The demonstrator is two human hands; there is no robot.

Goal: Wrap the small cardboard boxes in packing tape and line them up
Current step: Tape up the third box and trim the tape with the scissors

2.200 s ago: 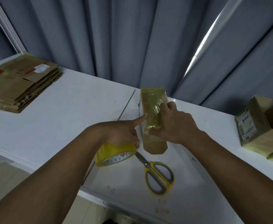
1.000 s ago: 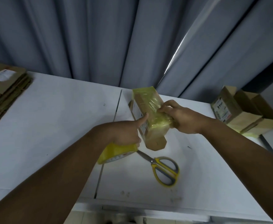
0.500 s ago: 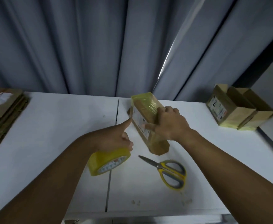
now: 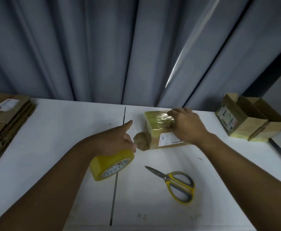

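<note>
Head view: the small cardboard box (image 4: 154, 121) lies lengthwise on the white table (image 4: 61, 130), just right of the tabletop seam. Yellow film already covers its far end, while the near end with the shipping label (image 4: 167, 139) is bare. The right hand (image 4: 189, 129) covers the box from above, fingers curled over its far edge in a hold. Motion blur hides whether the box sits flat. The left hand (image 4: 116, 141) grips the roll of yellow packing tape (image 4: 110, 166) just beside the box's near left corner, forefinger stretched out.

The step in hand is probably carrying the wrap on to the bare half. To do it well, the right hand should pin the box firmly while the left draws the tape taut. Each turn should overlap the last, and the forefinger should smooth down the edge. The scissors (image 4: 176, 182) lie near for the cut. The taped boxes (image 4: 246, 124) stand well apart at the right edge, where this one probably joins the row.
</note>
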